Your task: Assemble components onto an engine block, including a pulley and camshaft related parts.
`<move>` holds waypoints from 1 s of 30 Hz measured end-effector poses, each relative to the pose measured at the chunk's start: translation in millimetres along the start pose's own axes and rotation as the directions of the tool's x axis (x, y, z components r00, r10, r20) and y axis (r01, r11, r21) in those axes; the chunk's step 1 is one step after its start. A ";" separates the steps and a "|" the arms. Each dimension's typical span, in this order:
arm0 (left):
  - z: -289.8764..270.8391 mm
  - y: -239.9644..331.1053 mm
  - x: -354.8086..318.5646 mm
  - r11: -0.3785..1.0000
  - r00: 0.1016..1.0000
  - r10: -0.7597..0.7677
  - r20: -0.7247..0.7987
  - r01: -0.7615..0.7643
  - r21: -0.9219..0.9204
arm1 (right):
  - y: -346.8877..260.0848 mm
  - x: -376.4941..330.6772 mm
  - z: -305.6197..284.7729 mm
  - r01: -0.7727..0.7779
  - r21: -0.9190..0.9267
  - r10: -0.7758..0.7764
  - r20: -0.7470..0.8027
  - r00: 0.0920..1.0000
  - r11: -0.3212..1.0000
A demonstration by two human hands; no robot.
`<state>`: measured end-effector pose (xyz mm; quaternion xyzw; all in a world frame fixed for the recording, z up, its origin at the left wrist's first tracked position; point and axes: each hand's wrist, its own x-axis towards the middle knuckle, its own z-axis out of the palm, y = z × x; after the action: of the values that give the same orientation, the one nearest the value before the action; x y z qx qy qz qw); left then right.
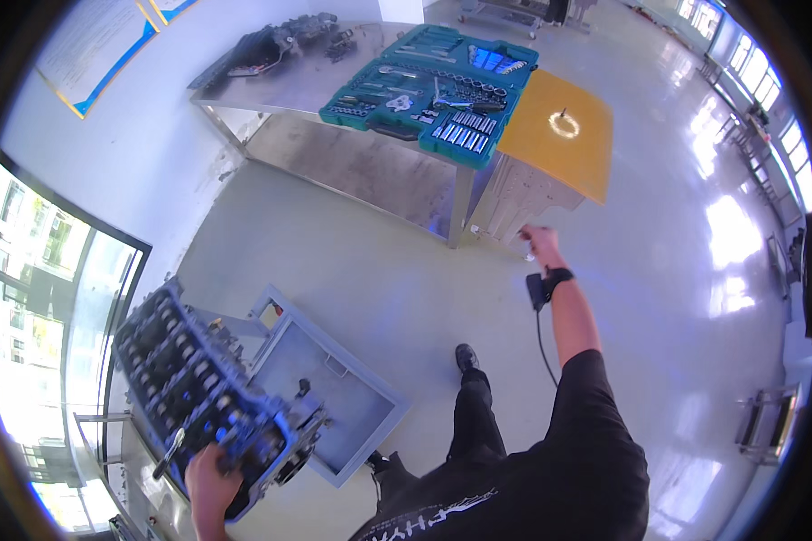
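My left hand (212, 485) is at the near end of an engine block (182, 383) at the lower left. Its fingers are curled over a dark part there, and what they grip is hidden. Close to that hand, a ratchet wrench (169, 453) with a bright head and dark handle lies against the engine. My right hand (541, 245) reaches forward and right, beyond the near corner of the metal table. Its fingers are bent together. A small bright spot shows at the fingertips, too small to name.
On the metal table (370, 185) lies a green open tool case (397, 129) full of sockets and wrenches. Dark engine parts (280, 45) sit behind it. A yellow board (573, 162) stands to its right. A grey tray (370, 406) adjoins the engine. A cable (543, 347) hangs from my right wrist.
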<state>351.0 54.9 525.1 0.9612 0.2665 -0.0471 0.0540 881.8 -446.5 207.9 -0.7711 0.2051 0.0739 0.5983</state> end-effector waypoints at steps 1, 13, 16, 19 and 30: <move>4.6 -2.4 -1.9 0.998 0.998 -0.062 0.000 0.062 0.003 | -4.4 38.7 -9.7 0.053 -0.032 -0.054 -0.051 0.997 0.998; 24.3 45.8 16.8 0.839 0.842 -0.539 -0.027 0.539 0.076 | -87.5 284.2 -55.6 0.132 -0.612 -0.393 -0.314 0.864 0.780; 23.5 56.8 23.4 0.831 0.832 -0.554 -0.040 0.555 0.041 | -89.4 290.7 -53.4 0.103 -0.686 -0.388 -0.275 0.880 0.720; 22.4 57.1 26.0 0.838 0.838 -0.544 -0.049 0.545 0.026 | -93.9 293.1 -62.1 0.134 -0.661 -0.329 -0.179 0.927 0.738; 21.2 8.9 -9.7 0.906 0.898 -0.424 -0.119 0.418 -0.070 | -31.8 191.1 -46.0 0.252 0.057 -0.255 0.074 0.964 0.966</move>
<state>346.0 39.7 506.0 0.8804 0.4719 0.0113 0.0454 1061.6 -527.5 180.1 -0.7729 0.0821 0.0230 0.6288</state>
